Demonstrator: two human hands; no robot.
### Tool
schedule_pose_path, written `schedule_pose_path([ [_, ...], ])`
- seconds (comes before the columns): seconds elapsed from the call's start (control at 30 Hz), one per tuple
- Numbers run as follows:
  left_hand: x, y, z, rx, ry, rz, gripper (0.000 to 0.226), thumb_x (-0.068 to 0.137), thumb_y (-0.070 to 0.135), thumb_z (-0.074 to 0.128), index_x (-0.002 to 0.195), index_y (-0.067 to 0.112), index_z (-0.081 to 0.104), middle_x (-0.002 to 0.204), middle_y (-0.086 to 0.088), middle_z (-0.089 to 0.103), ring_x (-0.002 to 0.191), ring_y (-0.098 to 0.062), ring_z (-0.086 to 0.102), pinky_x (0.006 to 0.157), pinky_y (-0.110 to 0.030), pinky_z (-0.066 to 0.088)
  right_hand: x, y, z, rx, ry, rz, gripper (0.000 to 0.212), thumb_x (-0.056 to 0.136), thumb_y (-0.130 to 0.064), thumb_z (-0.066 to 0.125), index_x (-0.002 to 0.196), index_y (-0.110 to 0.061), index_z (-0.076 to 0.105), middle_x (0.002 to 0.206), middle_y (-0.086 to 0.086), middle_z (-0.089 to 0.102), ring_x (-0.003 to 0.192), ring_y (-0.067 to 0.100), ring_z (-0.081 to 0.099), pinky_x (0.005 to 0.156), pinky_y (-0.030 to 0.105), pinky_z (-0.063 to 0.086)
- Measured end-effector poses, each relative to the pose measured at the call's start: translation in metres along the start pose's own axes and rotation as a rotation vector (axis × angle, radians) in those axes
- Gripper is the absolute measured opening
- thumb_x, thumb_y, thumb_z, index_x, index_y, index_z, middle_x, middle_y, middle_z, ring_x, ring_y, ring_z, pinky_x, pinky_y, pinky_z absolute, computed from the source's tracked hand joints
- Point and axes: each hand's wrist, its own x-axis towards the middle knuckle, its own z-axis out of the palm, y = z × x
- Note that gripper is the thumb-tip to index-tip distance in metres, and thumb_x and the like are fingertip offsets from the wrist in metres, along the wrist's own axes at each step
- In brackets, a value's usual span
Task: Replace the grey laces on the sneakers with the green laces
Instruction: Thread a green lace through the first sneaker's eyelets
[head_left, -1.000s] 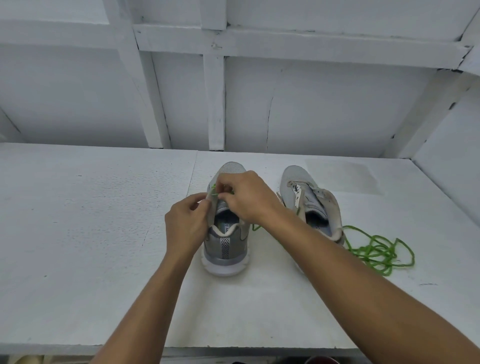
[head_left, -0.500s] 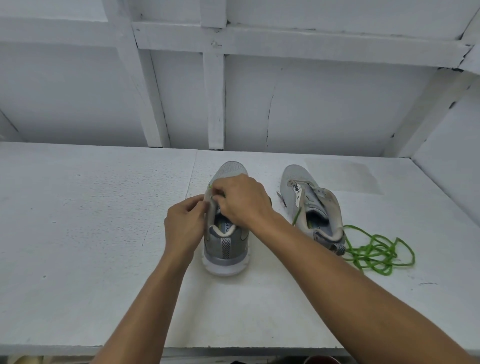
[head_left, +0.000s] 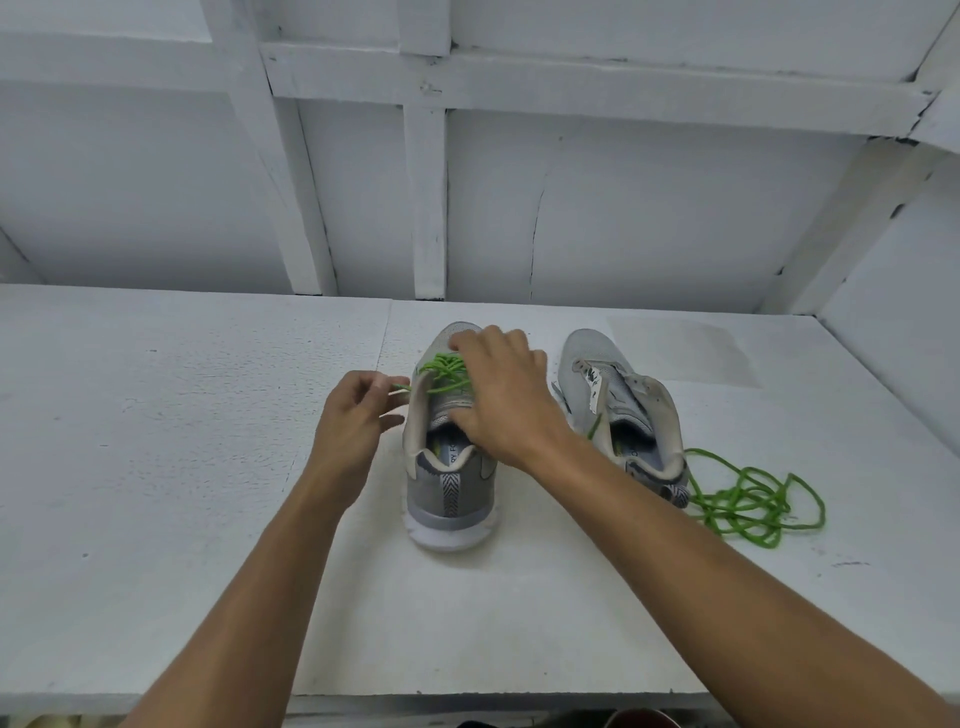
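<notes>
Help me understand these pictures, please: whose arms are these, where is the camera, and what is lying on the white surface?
There is no machine here: a person wears a wide-angle camera on the head, so the view looks forward and down along their own two bare arms. On the white table stand two grey sneakers, heels toward the camera. The middle sneaker already has a green lace threaded near its toe. The left hand pinches one end of that lace beside the shoe, and the right hand grips the shoe's laced front, thumb at the tongue. The second sneaker stands to the right, with a loose green lace heaped beside its heel.
</notes>
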Motion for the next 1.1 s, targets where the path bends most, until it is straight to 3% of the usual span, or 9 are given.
schedule_pose_path([
  [0.17,0.018,-0.001,-0.028,-0.928,0.177,-0.285,0.03,0.105,0.011,0.031,0.082,0.006,0.05,0.075,-0.007,0.067,0.084,-0.024,0.07,0.085,-0.036,0.054,-0.03,0.011,0.008,0.13,0.168,0.255,0.065,0.076,-0.035,0.075,0.127,-0.011,0.042,0.118,0.008,0.042,0.108,0.027,0.041,0.089,0.039,0.04],
  [0.27,0.038,0.011,-0.069,-1.232,0.334,-0.252,0.028,0.089,-0.006,0.035,0.069,0.011,0.045,0.053,-0.001,0.053,0.057,-0.012,0.053,0.058,-0.022,0.049,-0.039,0.011,0.016,0.321,0.19,0.405,0.065,0.075,-0.04,0.079,0.117,-0.011,0.039,0.113,0.003,0.037,0.102,0.024,0.045,0.081,0.029,0.039],
  [0.33,0.047,0.022,-0.089,-1.034,0.397,-0.232,0.023,0.08,-0.005,0.04,0.072,0.016,0.044,0.058,0.006,0.044,0.048,-0.007,0.039,0.045,-0.016,0.034,-0.043,0.009,0.02,0.366,0.237,0.452,0.063,0.075,-0.042,0.079,0.113,-0.012,0.039,0.109,-0.001,0.035,0.097,0.021,0.045,0.075,0.027,0.037],
  [0.4,0.048,0.031,-0.091,-0.691,0.351,-0.205,0.015,0.094,0.009,0.045,0.087,0.019,0.053,0.061,0.009,0.042,0.043,-0.006,0.031,0.04,-0.017,0.023,-0.043,0.007,0.021,0.411,0.243,0.503,0.063,0.075,-0.044,0.079,0.112,-0.014,0.039,0.108,-0.002,0.036,0.092,0.019,0.045,0.073,0.03,0.039],
  [0.5,0.028,0.042,-0.05,0.052,-0.033,-0.082,0.018,0.099,0.026,0.049,0.108,0.027,0.064,0.059,0.006,0.05,0.041,-0.006,0.031,0.041,-0.018,0.023,-0.043,0.007,0.021,0.454,0.181,0.553,0.059,0.077,-0.047,0.076,0.111,-0.016,0.039,0.11,-0.001,0.039,0.09,0.016,0.044,0.073,0.033,0.042],
  [0.6,0.006,0.039,-0.017,0.822,-0.394,0.144,0.015,0.098,0.039,0.051,0.107,0.035,0.063,0.06,0.007,0.061,0.051,-0.003,0.048,0.053,-0.025,0.036,-0.043,0.008,0.022,0.46,0.153,0.545,0.054,0.08,-0.047,0.073,0.11,-0.016,0.041,0.111,0.0,0.041,0.094,0.016,0.046,0.076,0.034,0.043],
  [0.83,0.014,0.048,-0.031,0.917,-0.427,0.13,0.021,0.096,0.036,0.055,0.084,0.02,0.063,0.064,0.007,0.064,0.052,-0.004,0.049,0.057,-0.026,0.038,-0.043,0.009,0.026,0.504,0.158,0.56,0.049,0.081,-0.048,0.072,0.108,-0.019,0.043,0.109,-0.003,0.043,0.096,0.015,0.046,0.078,0.033,0.043],
  [0.97,0.025,0.052,-0.055,0.946,-0.309,0.114,0.021,0.097,0.032,0.055,0.082,0.019,0.062,0.069,0.003,0.067,0.06,-0.013,0.058,0.06,-0.027,0.042,-0.044,0.011,0.027,0.522,0.147,0.553,0.049,0.082,-0.05,0.07,0.111,-0.02,0.045,0.111,-0.003,0.044,0.099,0.014,0.047,0.081,0.032,0.043],
  [1.1,0.028,0.051,-0.071,0.892,-0.348,0.057,0.018,0.095,0.031,0.058,0.086,0.017,0.065,0.074,0.004,0.073,0.074,-0.013,0.069,0.068,-0.029,0.048,-0.042,0.015,0.019,0.573,0.049,0.569,0.052,0.085,-0.057,0.062,0.124,-0.024,0.052,0.114,-0.003,0.048,0.101,0.011,0.048,0.08,0.026,0.037],
])
